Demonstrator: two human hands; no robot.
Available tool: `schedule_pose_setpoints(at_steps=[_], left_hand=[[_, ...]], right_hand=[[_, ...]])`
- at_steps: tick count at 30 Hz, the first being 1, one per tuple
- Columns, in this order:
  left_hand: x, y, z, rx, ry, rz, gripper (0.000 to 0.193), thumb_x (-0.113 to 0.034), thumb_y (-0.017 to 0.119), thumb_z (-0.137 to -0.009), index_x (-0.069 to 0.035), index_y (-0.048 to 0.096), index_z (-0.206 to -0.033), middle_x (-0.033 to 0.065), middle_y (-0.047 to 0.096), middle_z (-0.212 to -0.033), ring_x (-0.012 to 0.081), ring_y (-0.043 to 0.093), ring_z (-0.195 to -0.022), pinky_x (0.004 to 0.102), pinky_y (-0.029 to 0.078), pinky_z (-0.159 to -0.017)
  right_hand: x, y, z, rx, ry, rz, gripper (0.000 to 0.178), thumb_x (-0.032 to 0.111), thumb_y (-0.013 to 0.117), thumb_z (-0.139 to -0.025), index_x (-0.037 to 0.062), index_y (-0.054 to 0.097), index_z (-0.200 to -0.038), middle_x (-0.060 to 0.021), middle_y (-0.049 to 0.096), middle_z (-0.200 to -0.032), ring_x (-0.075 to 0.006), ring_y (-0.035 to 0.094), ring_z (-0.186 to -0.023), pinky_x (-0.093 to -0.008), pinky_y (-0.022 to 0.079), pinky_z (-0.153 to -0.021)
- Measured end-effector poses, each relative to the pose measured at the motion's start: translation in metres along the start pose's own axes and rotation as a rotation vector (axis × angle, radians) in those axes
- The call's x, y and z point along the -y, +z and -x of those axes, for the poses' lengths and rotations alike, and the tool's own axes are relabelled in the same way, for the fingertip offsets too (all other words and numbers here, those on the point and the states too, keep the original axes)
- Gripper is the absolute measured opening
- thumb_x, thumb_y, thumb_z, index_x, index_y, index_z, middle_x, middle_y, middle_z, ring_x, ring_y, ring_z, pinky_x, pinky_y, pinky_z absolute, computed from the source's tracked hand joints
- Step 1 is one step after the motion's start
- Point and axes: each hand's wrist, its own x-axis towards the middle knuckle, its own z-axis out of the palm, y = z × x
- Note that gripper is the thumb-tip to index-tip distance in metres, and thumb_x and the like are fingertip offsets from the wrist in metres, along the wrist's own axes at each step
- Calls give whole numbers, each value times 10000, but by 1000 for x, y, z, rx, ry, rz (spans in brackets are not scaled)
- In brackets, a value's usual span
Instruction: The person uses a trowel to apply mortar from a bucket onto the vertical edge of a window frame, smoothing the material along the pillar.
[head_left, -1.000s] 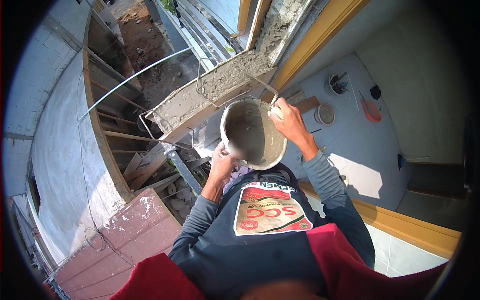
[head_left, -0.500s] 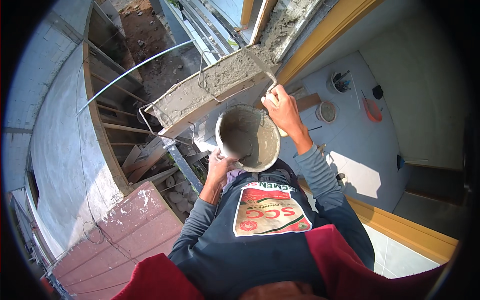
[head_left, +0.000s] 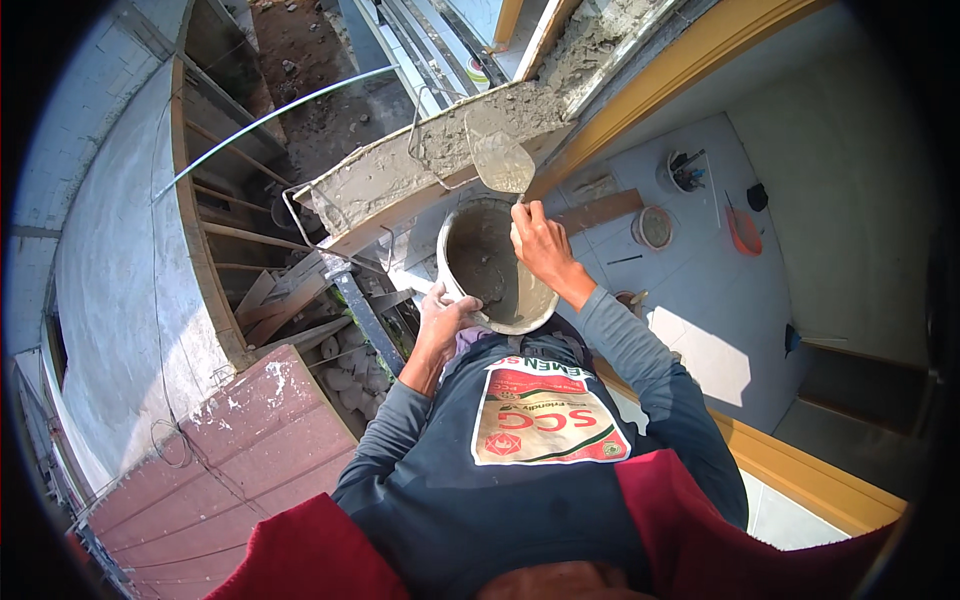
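Left hand [head_left: 442, 318]: closed on the near rim of the mortar bucket [head_left: 492, 268], fingers curled over the lip at the lower left of the pail; it carries the weight against the person's chest.
Right hand [head_left: 540, 240]: wrapped tight round the trowel handle, just above the bucket's right rim; the grip is pressed together on the handle, not spread.
Trowel [head_left: 500, 158]: blade lifted clear of the bucket, coated in grey mortar, tilted toward the ledge in the upper middle of the frame.
Mortar bucket: centre of the frame, tipped slightly toward the ledge, a pool of wet grey mix low inside it.
Ledge [head_left: 420, 170]: rough band of fresh mortar running from centre left up to the upper right, with bent wire loops [head_left: 425, 135] standing out of it.
Surroundings: a yellow frame [head_left: 650, 90] runs beside the ledge; on the tiled floor [head_left: 700, 300] at the right lie a small round tub [head_left: 654, 227] and an orange tool [head_left: 745, 232]; far below at the left are timber offcuts [head_left: 290, 300].
Doing it well, as I judge: keep the bucket close under the blade so drips fall back in; lay the load against the ledge with a flat blade and a short pressing stroke; steer round the wire loops.
Risk: an overfull blade could shed mortar over the open drop at the left.
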Motion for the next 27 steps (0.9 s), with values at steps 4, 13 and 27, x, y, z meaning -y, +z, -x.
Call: schedule_pose_setpoints(at_steps=[4,13,27], left_hand=[[4,1,-2,15,14,22,481,102,664,-744,15,541,-1201,140,699,-943,208,685,-733,311,573,-611],[7,-2,3,34,49,30,443,86,654,-763,33,558,-1192,145,702,-977,220,706,-747,284,592,-584],[9,-6,-4,20,10,13,444,87,652,-767,24,544,-1193,158,693,-983,242,709,-761,314,614,-617]], right_hand=[[18,-7,20,-8,-40,-154,222,92,667,-863,25,515,-1010,-210,572,-919,-418,651,-719,-474,554,-615],[-37,-46,-36,-224,200,-377,222,46,686,-816,-26,525,-950,-246,614,-848,-455,622,-803,-461,495,-691],[7,-50,-15,-112,-18,-478,233,62,690,-833,-22,557,-1005,-225,627,-858,-415,642,-788,-434,508,-689]])
